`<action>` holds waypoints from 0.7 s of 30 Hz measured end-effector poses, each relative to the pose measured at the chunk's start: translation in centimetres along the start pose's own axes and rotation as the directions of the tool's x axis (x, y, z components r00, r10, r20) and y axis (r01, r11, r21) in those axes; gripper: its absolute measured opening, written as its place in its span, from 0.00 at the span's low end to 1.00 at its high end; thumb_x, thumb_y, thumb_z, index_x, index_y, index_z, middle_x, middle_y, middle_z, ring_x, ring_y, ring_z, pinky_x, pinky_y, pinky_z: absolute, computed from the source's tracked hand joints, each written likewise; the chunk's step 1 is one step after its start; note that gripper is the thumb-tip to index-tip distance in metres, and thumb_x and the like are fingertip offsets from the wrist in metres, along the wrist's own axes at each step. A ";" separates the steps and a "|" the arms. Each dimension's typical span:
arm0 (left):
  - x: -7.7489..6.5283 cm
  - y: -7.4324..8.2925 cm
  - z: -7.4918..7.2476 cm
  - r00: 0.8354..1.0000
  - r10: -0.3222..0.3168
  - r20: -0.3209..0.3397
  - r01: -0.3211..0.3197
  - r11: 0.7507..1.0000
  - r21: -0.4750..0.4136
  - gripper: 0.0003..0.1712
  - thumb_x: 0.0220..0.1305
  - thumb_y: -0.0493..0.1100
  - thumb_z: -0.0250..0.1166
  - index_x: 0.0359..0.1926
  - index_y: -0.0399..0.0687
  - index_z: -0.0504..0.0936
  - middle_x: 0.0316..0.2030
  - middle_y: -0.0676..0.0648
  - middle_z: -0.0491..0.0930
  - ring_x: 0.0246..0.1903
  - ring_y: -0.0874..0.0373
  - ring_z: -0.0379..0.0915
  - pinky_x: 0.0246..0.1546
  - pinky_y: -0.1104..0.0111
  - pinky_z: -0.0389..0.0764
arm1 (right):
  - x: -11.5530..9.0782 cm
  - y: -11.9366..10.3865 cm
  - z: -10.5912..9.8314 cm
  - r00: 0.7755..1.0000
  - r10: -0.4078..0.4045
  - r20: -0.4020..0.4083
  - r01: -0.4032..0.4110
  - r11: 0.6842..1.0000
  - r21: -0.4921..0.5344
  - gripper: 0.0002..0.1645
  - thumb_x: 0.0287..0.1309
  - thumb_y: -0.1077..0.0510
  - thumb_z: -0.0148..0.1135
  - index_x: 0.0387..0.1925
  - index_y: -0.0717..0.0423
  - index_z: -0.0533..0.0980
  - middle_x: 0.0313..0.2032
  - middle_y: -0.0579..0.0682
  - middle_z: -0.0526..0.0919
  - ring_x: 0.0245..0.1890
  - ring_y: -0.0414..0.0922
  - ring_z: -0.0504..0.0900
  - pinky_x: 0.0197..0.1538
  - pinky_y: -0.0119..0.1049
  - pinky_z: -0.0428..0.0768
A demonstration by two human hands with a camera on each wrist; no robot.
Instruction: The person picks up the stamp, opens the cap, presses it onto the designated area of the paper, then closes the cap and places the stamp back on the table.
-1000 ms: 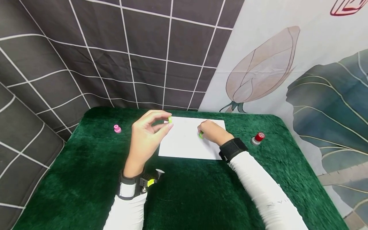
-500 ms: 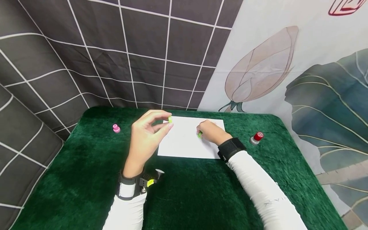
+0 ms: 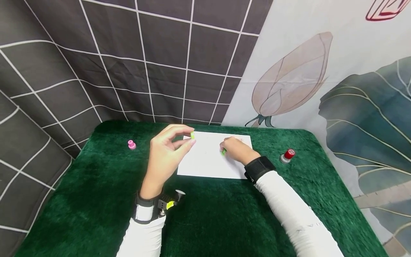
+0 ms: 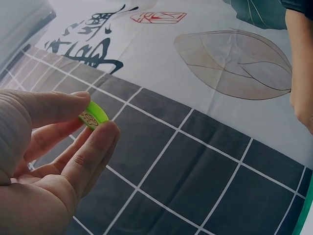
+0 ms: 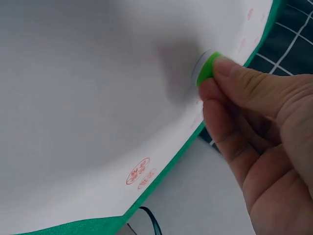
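The left hand's grip (image 3: 165, 151) pinches a lime piece (image 3: 192, 135) near the left edge of the white paper (image 3: 202, 164); the right hand's grip (image 3: 236, 149) pinches a green piece (image 5: 207, 70) at the paper's right half. A red-topped cylinder (image 3: 287, 156) stands right of the paper, a pink piece (image 3: 131, 144) left.

The person's left arm (image 3: 142, 235) came up nearly straight, leaning slightly right, while the right arm (image 3: 297, 214) reached in on a long diagonal from the right, both sleeved in white. I could see the left hand (image 3: 165, 151) held up in the air, its thumb (image 4: 58, 105) and index finger (image 4: 93, 152) meeting in a pinch, the other fingers bent loosely behind. The right hand (image 3: 236, 147) was turned knuckles-up, fingertips angled downward, thumb (image 5: 254, 85) and forefinger pinched, its remaining fingers (image 5: 234, 132) curled underneath. The hands stayed apart, neither touching the other
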State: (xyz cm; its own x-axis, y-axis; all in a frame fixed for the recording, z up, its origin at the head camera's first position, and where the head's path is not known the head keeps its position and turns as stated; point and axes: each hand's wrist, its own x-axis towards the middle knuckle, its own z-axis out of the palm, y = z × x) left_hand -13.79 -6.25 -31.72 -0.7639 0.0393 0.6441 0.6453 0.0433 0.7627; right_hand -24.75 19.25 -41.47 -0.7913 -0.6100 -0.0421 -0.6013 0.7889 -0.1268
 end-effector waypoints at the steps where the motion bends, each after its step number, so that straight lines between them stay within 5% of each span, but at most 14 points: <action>1: 0.0 0.0 0.0 1.000 0.001 0.000 -0.001 1.000 0.003 0.16 0.52 0.30 0.72 0.44 0.33 0.84 0.43 0.39 0.82 0.42 0.52 0.80 0.47 0.66 0.85 | -0.1 0.0 0.0 1.000 -0.010 -0.002 0.010 1.000 -0.006 0.07 0.55 0.67 0.66 0.37 0.57 0.84 0.37 0.53 0.85 0.40 0.47 0.83 0.44 0.43 0.85; 6: 0.1 0.2 -0.3 1.000 0.011 -0.014 -0.011 1.000 0.014 0.17 0.51 0.29 0.72 0.44 0.32 0.84 0.43 0.39 0.82 0.43 0.51 0.81 0.47 0.66 0.85 | -0.8 0.2 -0.4 0.997 -0.047 -0.058 0.047 0.999 0.005 0.06 0.55 0.65 0.68 0.36 0.58 0.82 0.34 0.53 0.82 0.36 0.45 0.80 0.39 0.41 0.83; 11: 0.1 0.2 -0.2 1.000 0.006 -0.014 -0.006 1.000 0.014 0.17 0.51 0.29 0.72 0.44 0.33 0.84 0.43 0.40 0.82 0.43 0.51 0.81 0.47 0.65 0.85 | -2.1 0.3 -2.2 0.978 -0.069 -0.198 0.082 0.995 0.058 0.09 0.54 0.66 0.69 0.38 0.59 0.82 0.36 0.54 0.81 0.37 0.45 0.80 0.39 0.40 0.85; 21: -0.1 -0.2 0.4 1.000 -0.007 0.023 0.006 1.000 0.016 0.16 0.52 0.30 0.72 0.44 0.34 0.84 0.43 0.41 0.82 0.43 0.55 0.80 0.48 0.65 0.85 | -5.8 -2.2 -6.7 0.845 -0.087 -0.528 0.212 0.960 0.181 0.11 0.52 0.65 0.71 0.39 0.54 0.82 0.36 0.48 0.83 0.32 0.40 0.81 0.33 0.40 0.86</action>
State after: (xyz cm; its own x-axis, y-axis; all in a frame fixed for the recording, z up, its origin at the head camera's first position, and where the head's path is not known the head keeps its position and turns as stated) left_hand -13.89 -5.83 -31.94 -0.7680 0.0620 0.6374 0.6403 0.0592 0.7658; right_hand -19.58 21.52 -34.29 -0.6748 -0.5442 0.4984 -0.7250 0.6149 -0.3103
